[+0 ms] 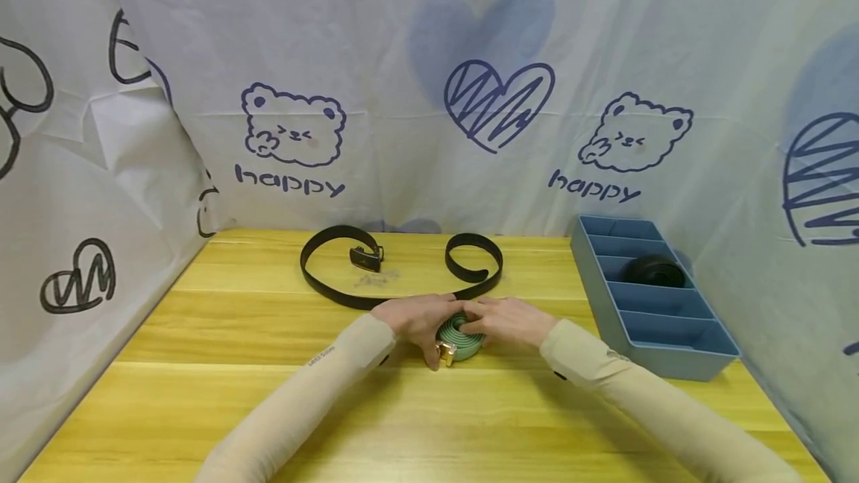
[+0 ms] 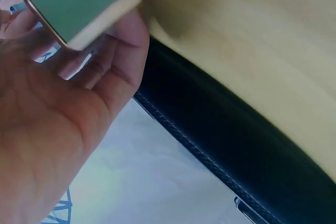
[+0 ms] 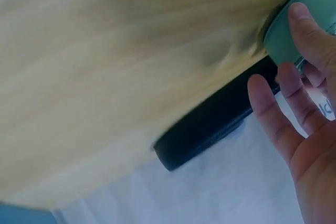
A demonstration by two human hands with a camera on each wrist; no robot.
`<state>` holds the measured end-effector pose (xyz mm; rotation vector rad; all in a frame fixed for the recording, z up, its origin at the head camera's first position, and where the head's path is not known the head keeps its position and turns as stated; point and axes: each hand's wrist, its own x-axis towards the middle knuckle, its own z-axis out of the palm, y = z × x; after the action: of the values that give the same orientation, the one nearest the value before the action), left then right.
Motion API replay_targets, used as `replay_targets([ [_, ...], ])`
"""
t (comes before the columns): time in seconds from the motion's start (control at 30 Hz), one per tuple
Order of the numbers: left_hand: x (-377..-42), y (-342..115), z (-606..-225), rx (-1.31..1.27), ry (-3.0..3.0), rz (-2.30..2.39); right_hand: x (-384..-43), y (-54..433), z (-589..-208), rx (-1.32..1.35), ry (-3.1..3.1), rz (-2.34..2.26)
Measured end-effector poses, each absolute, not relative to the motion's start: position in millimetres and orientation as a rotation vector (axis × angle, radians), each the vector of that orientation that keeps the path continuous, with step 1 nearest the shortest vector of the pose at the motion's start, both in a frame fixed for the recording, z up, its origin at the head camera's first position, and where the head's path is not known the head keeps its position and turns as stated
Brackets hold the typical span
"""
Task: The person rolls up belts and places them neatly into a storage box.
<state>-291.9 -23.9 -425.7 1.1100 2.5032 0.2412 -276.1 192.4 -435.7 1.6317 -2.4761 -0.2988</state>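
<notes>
"Around the green belt (image 1: 456,341), what does the head view show?"
"Left hand (image 1: 417,319) and right hand (image 1: 515,321), both gripping it between them — likely so it won't unwind. Beyond it, a black belt (image 1: 344,299); right of it, a blue tray (image 1: 607,311), black roll (image 1: 654,271) in the middle compartment."
"Left wrist view?"
"Fingers (image 2: 128,45) curled behind it."
"Right wrist view?"
"Thumb (image 3: 305,27) against it."

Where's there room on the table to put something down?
Left of the black belt, up to the white curtain. Also up front, between left sleeve and right sleeve. The middle's crowded: left hand and right hand hold the green belt.
</notes>
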Motion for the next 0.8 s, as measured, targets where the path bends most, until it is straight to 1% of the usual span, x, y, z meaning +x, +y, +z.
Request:
replay_targets([
  [0.1, -292, -21, -427, 1.099, 2.512, 0.236, -275, 193, -435, 1.644, -2.663, -0.022],
  [0.17, -291, -20, -428, 1.095, 2.516, 0.236, -274, 194, -433, 1.603, -2.844, 0.299],
  [0.3, -291, -17, -429, 1.084, 2.538, 0.254, -270, 196, -429, 1.369, -3.074, 0.954],
  [0.37, -291, -16, -429, 1.067, 2.561, 0.260, -267, 194, -429, 1.247, -3.100, 1.086],
  [0.43, -290, -15, -429, 1.064, 2.583, 0.249, -265, 190, -431, 1.150, -3.095, 1.112],
  [0.5, -289, -14, -428, 1.059, 2.610, 0.239, -263, 186, -433, 1.011, -3.112, 1.131],
  [0.57, -289, -13, -426, 1.074, 2.642, 0.249, -263, 185, -435, 0.846, -3.148, 1.283],
  [0.63, -288, -12, -424, 1.091, 2.672, 0.280, -263, 185, -436, 0.707, -3.166, 1.569],
  [0.7, -288, -12, -423, 1.110, 2.700, 0.333, -263, 185, -437, 0.609, -3.095, 1.981],
  [0.73, -288, -12, -422, 1.120, 2.716, 0.350, -263, 185, -438, 0.568, -3.034, 2.179],
  [0.8, -287, -13, -420, 1.123, 2.754, 0.370, -263, 184, -440, 0.549, -2.894, 2.430],
])
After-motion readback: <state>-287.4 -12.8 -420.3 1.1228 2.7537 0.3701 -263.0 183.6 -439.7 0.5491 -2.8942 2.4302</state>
